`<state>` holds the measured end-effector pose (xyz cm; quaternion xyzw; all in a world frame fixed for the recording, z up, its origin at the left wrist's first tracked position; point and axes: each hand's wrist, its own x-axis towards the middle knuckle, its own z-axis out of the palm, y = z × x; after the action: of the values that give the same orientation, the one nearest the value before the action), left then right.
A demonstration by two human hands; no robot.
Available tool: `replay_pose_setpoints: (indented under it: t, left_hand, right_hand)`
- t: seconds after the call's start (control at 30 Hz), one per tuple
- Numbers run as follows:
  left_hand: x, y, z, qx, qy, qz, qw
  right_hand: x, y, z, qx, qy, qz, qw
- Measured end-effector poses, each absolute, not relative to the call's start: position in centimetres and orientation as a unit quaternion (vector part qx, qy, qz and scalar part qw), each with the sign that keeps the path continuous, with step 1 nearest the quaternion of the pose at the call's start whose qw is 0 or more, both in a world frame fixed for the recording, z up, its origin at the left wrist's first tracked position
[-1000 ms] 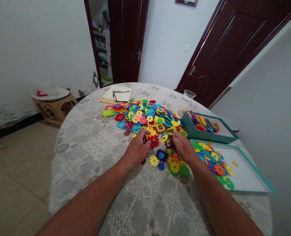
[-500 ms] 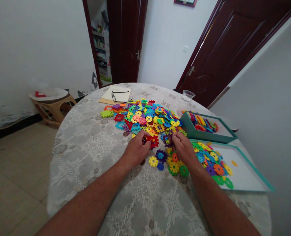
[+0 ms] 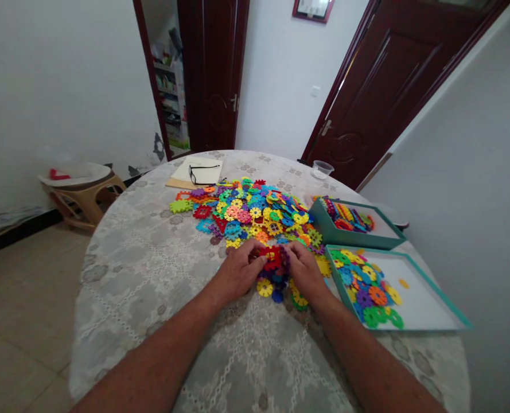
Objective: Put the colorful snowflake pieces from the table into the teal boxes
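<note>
- The red piece (image 3: 272, 256) sits between my hands, just before the loose pile (image 3: 255, 212), meeting a purple piece (image 3: 285, 263); I judge that lines up their slots.
- My left hand (image 3: 236, 271) pinches the red piece, fingertips closed on it.
- My right hand (image 3: 304, 274) pinches the purple piece likewise.
- The near tray (image 3: 418, 298) lies to the right.

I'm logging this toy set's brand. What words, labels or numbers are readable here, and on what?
No text can be read.
Framed picture on the wall: too small and blurred.
Paper under the glasses, teal box, teal lid, plastic pieces: no print visible.
</note>
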<state>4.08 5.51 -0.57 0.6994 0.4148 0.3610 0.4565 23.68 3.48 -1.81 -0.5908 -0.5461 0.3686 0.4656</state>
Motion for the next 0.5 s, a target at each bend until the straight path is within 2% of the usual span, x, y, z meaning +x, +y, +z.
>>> replay_pose_setpoints:
  t: [0.27,0.5]
  left_hand:
    - [4.4,5.6,-1.0,0.689,0.440,0.345,0.462]
    - [4.9,5.0,-0.2,0.666,0.413,0.330,0.527]
  right_hand:
    - [22.2,3.4,-2.4,-0.629,-0.560,0.260,0.473]
    - [21.9,3.5,-2.0,-0.629,-0.601,0.185,0.457]
